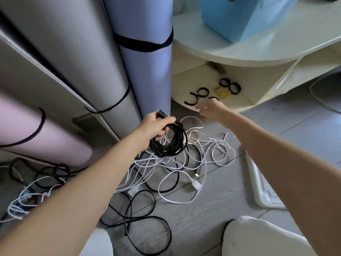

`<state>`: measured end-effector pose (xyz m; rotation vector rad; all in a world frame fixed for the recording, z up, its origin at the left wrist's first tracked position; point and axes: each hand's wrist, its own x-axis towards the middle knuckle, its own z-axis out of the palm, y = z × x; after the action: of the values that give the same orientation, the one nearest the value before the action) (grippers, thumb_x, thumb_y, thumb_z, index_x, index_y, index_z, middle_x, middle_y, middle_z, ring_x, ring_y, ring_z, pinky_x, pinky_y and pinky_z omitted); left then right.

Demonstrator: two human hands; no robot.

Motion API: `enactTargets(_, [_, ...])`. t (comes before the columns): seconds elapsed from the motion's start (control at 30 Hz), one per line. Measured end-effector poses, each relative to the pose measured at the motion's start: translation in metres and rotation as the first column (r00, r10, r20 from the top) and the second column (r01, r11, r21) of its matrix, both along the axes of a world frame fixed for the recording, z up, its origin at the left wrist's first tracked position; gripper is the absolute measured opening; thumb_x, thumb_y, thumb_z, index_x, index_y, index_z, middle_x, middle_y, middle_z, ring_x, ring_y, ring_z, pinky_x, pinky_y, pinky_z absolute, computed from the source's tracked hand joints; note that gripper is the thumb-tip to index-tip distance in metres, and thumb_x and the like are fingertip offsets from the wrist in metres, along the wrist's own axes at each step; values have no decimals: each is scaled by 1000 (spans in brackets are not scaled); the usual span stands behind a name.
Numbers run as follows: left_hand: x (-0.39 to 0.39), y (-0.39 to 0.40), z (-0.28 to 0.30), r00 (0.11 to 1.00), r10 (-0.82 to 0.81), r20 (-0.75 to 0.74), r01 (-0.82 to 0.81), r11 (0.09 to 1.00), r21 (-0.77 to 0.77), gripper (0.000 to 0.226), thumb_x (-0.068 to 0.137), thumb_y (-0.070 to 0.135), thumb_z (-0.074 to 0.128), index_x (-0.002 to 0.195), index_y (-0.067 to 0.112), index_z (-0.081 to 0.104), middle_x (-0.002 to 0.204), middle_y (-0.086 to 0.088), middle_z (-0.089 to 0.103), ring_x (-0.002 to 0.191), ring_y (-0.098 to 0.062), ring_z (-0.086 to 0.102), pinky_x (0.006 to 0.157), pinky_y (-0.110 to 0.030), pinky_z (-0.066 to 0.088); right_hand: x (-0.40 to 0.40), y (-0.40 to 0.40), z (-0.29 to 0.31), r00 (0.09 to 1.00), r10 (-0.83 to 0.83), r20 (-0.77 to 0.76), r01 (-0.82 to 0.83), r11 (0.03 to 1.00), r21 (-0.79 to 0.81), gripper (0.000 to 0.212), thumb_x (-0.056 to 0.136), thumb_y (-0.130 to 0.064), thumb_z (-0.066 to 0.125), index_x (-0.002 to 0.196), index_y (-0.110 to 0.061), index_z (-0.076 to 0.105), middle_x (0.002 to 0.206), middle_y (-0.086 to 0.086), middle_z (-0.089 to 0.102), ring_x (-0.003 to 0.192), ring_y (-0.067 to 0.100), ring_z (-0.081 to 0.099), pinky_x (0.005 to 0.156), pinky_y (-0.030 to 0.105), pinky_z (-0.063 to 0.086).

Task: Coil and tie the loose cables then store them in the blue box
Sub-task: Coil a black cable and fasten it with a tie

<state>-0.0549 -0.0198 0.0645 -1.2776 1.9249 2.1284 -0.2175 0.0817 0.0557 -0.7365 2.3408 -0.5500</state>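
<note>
**A:** What does the head camera show?

**B:** Looking down at a grey floor. The left hand point(153, 126) grips a coiled black cable point(170, 141), fingers curled round the top of the loops with the plug end poking out above the thumb. Holding it there likely keeps the loops from springing apart until they are tied.

**A:** And the other hand?

**B:** The right hand point(210, 109) reaches toward the edge of a low white shelf point(239, 106), where several black ties point(229, 85) lie. Its fingers look partly curled, but blur hides whether they pinch anything, so I cannot tell. Probably it is going for a tie for the coil.

**A:** Where are the rest of the cables?

**B:** A tangle of loose white and black cables point(184, 172) sprawls on the floor under the coil, not yet coiled. The blue box point(239, 17) sits on the shelf top, well apart from both hands.

**A:** Anything else?

**B:** Rolled mats point(144, 71) bound with black straps stand at left.
</note>
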Motion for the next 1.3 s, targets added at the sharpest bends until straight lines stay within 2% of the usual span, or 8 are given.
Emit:
enactTargets(0.13, [-11,-5,-25,999,-29,20,28,1000,11,18,90,19,59,78,17,46,62,-3,43,32,-1,27,34,-14,22,-13,-32,-55,920,310,-241,-267,944,196,32,89,-1,45,116,1,61,131,16,50,119,32,49,95,33,41])
enactTargets(0.3, [-13,-15,-51,999,-5,45,3,999,35,17,91,18,59,79,17,47,62,-2,42,33,-1,27,34,-14,23,-16,-47,-81,871,345,-348,-249,923,292,29,87,3,48,114,7,57,142,16,30,120,37,42,91,39,42])
enactTargets(0.37, [-11,-17,-59,998,13,58,-15,999,37,17,90,19,59,79,17,48,63,-2,43,33,-2,28,34,-14,23,-17,-48,-85,852,353,-387,-258,926,276,31,86,4,47,115,9,55,138,16,33,121,36,40,92,39,42])
enactTargets(0.6, [-8,-9,-60,997,44,59,-48,997,62,14,89,19,61,80,17,50,63,-3,44,33,-2,28,34,-14,23,-24,-34,-72,854,318,-411,-257,946,197,32,87,2,46,116,2,60,143,14,32,121,38,43,96,41,43])
enactTargets(0.8, [-10,-5,-49,999,21,41,-23,998,50,12,89,21,61,84,16,51,64,-2,45,36,-3,29,35,-15,25,-27,-23,-77,850,446,-280,-346,874,341,34,87,1,47,120,2,54,154,3,18,129,37,30,97,47,42])
enactTargets(1.03, [-10,-10,-51,998,48,28,-50,996,70,13,90,21,60,83,16,50,65,-2,44,34,-2,29,34,-14,23,-30,-34,-70,858,392,-332,-323,915,243,35,86,4,45,120,2,55,153,7,18,128,35,36,93,36,42])
enactTargets(1.17, [-7,-13,-61,995,93,46,-97,992,78,12,90,20,59,85,15,49,64,-2,43,33,-2,28,33,-14,22,-34,-25,-65,829,148,-540,-93,987,127,37,85,6,46,121,1,55,137,18,37,125,36,36,102,42,34])
enactTargets(1.3, [-11,-11,-70,991,123,54,-128,985,119,16,90,20,60,80,17,48,64,-2,43,33,-2,29,34,-14,22,-48,-2,-74,830,153,-537,-39,975,217,42,81,9,46,121,-2,48,130,21,45,123,35,36,100,42,30])
